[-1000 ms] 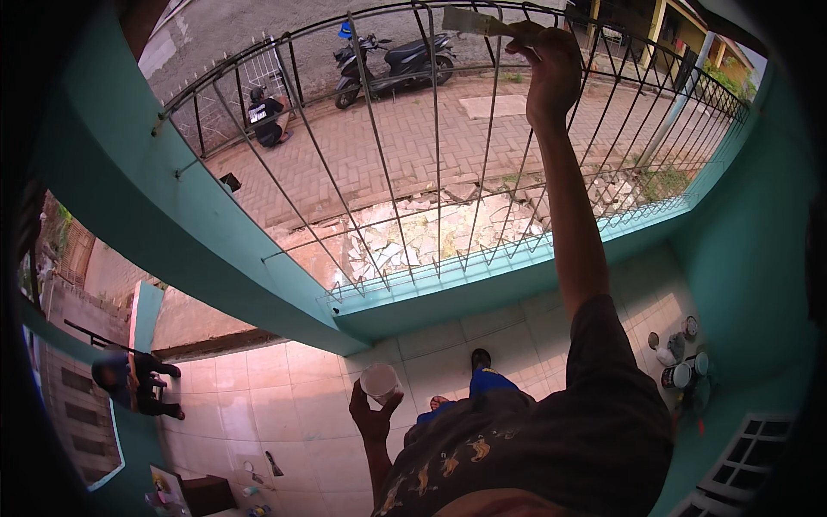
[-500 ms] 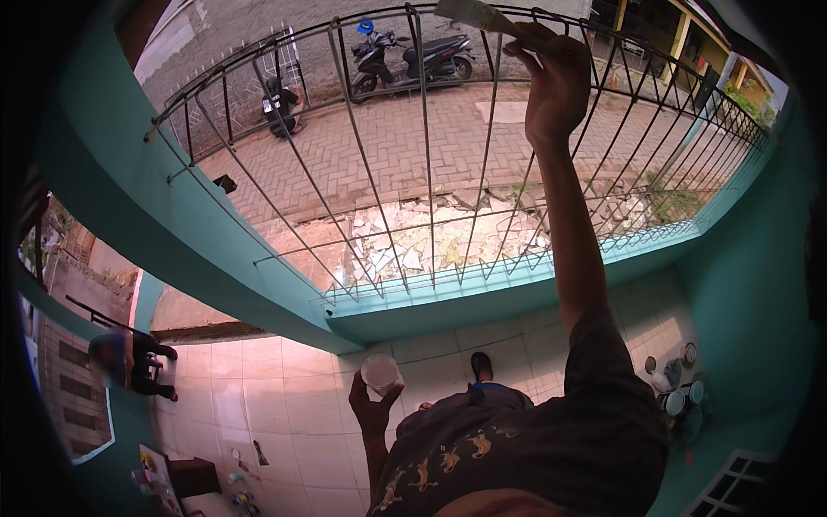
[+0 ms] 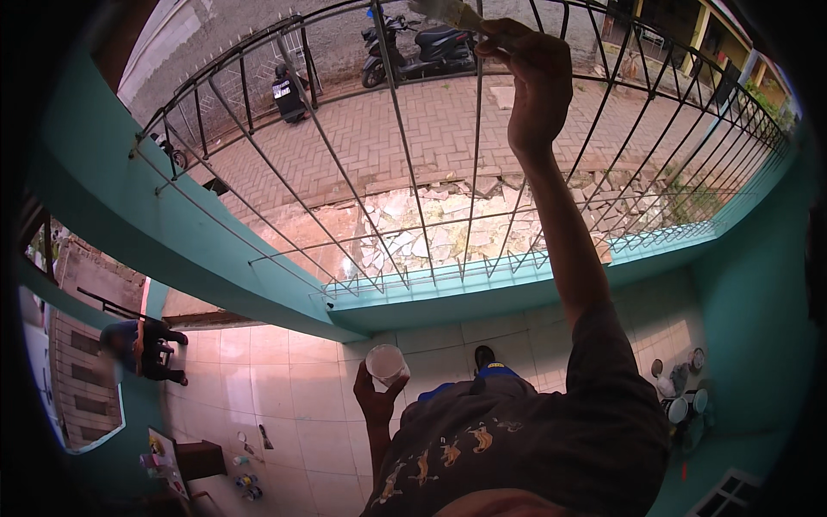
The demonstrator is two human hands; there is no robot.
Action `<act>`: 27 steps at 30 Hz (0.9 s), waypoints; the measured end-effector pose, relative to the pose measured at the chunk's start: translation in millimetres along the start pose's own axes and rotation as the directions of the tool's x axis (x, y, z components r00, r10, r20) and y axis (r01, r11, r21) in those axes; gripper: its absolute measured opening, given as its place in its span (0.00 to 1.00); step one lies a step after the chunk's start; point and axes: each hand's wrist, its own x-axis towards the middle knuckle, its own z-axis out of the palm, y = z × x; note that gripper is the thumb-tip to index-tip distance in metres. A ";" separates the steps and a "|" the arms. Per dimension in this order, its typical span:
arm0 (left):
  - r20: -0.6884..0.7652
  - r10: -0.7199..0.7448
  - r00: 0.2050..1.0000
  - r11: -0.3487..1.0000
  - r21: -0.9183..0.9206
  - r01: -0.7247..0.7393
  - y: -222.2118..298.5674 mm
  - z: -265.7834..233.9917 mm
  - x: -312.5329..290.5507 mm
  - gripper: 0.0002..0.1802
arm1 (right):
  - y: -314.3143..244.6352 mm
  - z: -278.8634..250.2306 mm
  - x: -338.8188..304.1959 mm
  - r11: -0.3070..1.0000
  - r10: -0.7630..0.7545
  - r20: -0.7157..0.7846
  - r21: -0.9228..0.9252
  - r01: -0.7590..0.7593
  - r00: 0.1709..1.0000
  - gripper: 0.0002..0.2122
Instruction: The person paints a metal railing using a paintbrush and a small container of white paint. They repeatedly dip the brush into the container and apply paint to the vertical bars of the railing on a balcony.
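My right hand (image 3: 537, 90) is raised high on an outstretched arm, its fingers closed round the handle of a flat paintbrush (image 3: 450, 12). The bristle end points left, close to the top rail of a dark metal grille (image 3: 403, 138); whether it touches the rail I cannot tell. Low near my body, my left hand (image 3: 376, 403) grips a white plastic cup (image 3: 387, 363) from below, thumb and fingers on either side of it. The cup's mouth faces up, and what is inside is hard to make out.
A low turquoise wall (image 3: 448, 308) runs under the grille. Outside lie broken tile rubble (image 3: 431, 226), a parked scooter (image 3: 431, 52) and a crouching person (image 3: 289, 95). Another person (image 3: 142, 349) sits at left. Several pots (image 3: 685, 405) stand by the right wall; a low table (image 3: 168, 457) is lower left.
The right hand and paintbrush have shifted slightly left along the grille's top. My view has turned a little, moving the scene around. The left hand still holds the cup.
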 end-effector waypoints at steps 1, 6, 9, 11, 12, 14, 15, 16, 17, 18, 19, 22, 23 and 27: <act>0.007 -0.003 1.000 1.000 0.001 0.003 2.1 1.5 1.8 0.38 | 0.1 0.8 -6.6 0.984 0.059 -0.045 0.174 -0.050 0.997 0.10; 0.010 -0.028 1.000 0.999 -0.024 0.028 13.7 7.0 3.7 0.37 | -16.2 -5.8 -13.6 0.997 -0.011 -0.050 -0.071 0.007 0.999 0.08; -0.004 -0.012 1.000 0.998 -0.067 0.011 2.7 8.2 6.2 0.37 | -14.6 -4.4 -3.7 0.987 -0.026 0.018 -0.160 0.028 1.000 0.09; 0.007 -0.012 1.000 1.000 0.010 0.012 3.4 6.1 6.2 0.37 | -5.2 2.9 -12.7 0.990 0.113 -0.088 0.100 -0.104 0.990 0.09; 0.010 -0.007 1.000 0.999 0.043 0.007 5.4 6.7 8.4 0.37 | -6.5 -1.6 -15.8 0.998 0.052 -0.052 -0.020 -0.053 0.997 0.10; 0.006 -0.004 1.000 1.000 0.015 0.004 10.8 6.4 9.9 0.37 | -13.3 -3.6 -25.2 1.000 0.021 -0.076 -0.001 -0.021 0.997 0.10; 0.006 -0.006 1.000 1.000 0.006 0.006 12.0 5.5 9.1 0.37 | -18.3 -1.1 -29.8 0.990 0.061 -0.132 0.137 -0.043 0.989 0.10; 0.006 0.000 1.000 1.000 0.003 0.000 10.1 5.3 9.8 0.37 | -21.4 2.1 -29.8 0.988 0.049 -0.138 0.151 -0.028 0.989 0.11; 0.007 0.006 1.000 1.000 0.000 -0.006 6.5 5.5 11.2 0.37 | -22.2 7.8 -25.9 0.991 0.023 -0.137 0.135 -0.005 0.990 0.10; 0.010 0.008 1.000 1.000 -0.001 -0.008 4.0 4.4 10.8 0.38 | -22.5 14.3 -22.5 0.993 0.001 -0.137 0.117 0.015 0.991 0.10; 0.015 0.001 1.000 1.000 0.004 -0.001 2.7 2.9 10.4 0.38 | -20.7 18.2 -20.5 0.995 -0.021 -0.136 0.098 0.035 0.990 0.10; 0.024 -0.003 1.000 1.000 0.004 0.003 2.3 0.6 11.4 0.38 | -1.8 15.1 -27.6 0.999 -0.051 -0.019 0.000 0.051 0.998 0.12; 0.022 0.005 1.000 1.000 0.000 -0.005 2.4 0.2 11.0 0.38 | -0.7 13.1 -33.4 0.998 -0.046 -0.001 -0.038 0.046 0.999 0.13; 0.020 -0.005 1.000 0.999 -0.053 0.006 9.4 0.3 11.6 0.38 | -7.4 15.1 -44.7 0.981 -0.152 0.010 -0.125 0.152 0.988 0.14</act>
